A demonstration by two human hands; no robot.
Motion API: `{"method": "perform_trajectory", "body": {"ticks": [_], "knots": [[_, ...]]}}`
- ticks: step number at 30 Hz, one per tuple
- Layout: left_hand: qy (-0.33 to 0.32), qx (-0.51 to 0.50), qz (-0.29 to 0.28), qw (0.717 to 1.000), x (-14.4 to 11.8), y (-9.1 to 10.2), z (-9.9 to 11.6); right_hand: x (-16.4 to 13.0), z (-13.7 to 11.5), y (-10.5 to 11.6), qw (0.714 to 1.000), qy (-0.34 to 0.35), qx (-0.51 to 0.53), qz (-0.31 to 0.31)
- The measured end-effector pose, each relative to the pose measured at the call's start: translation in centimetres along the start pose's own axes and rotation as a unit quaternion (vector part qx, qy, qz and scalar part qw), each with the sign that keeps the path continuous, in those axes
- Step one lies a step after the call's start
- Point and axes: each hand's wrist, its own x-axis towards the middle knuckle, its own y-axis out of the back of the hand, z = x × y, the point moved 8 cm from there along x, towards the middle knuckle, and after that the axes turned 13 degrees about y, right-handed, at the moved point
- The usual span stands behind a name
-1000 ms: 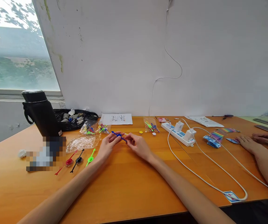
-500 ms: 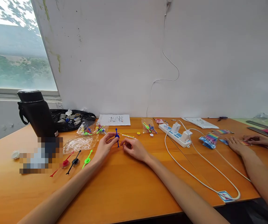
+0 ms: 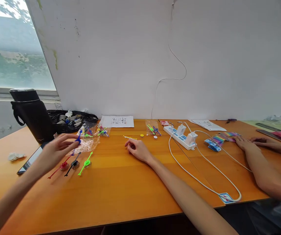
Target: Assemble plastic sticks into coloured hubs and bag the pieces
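Observation:
A blue arrow spinner (image 3: 78, 140) is pinched between the thumb and fingers of my left hand (image 3: 53, 150), raised over the left part of the table. Just beyond and below that hand, a red arrow spinner (image 3: 64, 165), a black one (image 3: 74, 163) and a bright green one (image 3: 87, 163) lie side by side on round clear bases. My right hand (image 3: 139, 150) rests on the table with its fingers loosely curled; nothing shows in them. A yellow arrow (image 3: 130, 137) lies just behind its knuckles, and yellow (image 3: 141, 135) and white (image 3: 155, 137) round pieces are farther right.
Plastic bags with coloured arrows (image 3: 103, 131) lie behind. At left are a black thermos (image 3: 34, 116), a phone (image 3: 30, 160) and a black bag of tubes (image 3: 71, 119). A power strip (image 3: 179, 138) with looping white cables stands at right, beside another person's hands (image 3: 246, 143).
My left hand has carried the blue spinner left, away from my right hand, to above the row of spinners. My right hand has hardly moved. The view has shifted slightly.

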Motion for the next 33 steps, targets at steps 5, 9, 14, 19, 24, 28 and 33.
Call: {"method": "perform_trajectory", "body": {"ticks": [5, 9, 14, 19, 24, 28, 33], "knots": [[0.038, 0.265, -0.022, 0.963, 0.9, 4.4, -4.2, 0.0, 0.0, 0.0, 1.000, -0.001, -0.001, -0.002], [0.053, 0.297, -0.061, 0.951, 0.3, 3.2, -5.6, -0.1, -0.1, 0.1, 1.000, -0.004, -0.002, -0.001], [0.064, 0.277, -0.068, 0.956, -0.2, 2.0, -5.8, -0.1, 0.0, 0.2, 1.000, -0.014, -0.009, 0.005], [0.034, 0.291, -0.017, 0.956, -0.1, 2.6, -5.3, -0.1, -0.2, 0.4, 1.000, -0.003, -0.013, 0.002], [0.015, 0.326, -0.006, 0.945, -0.8, 3.3, -3.3, -0.2, -0.4, 0.5, 1.000, -0.002, -0.022, 0.010], [-0.011, 0.280, -0.018, 0.960, -1.7, 1.6, 0.8, -0.1, 0.0, 0.6, 0.998, -0.005, -0.055, 0.020], [-0.088, 0.074, -0.166, 0.979, -1.6, -6.7, 8.1, -0.2, 1.4, 2.4, 0.991, -0.020, -0.116, 0.068]]}}
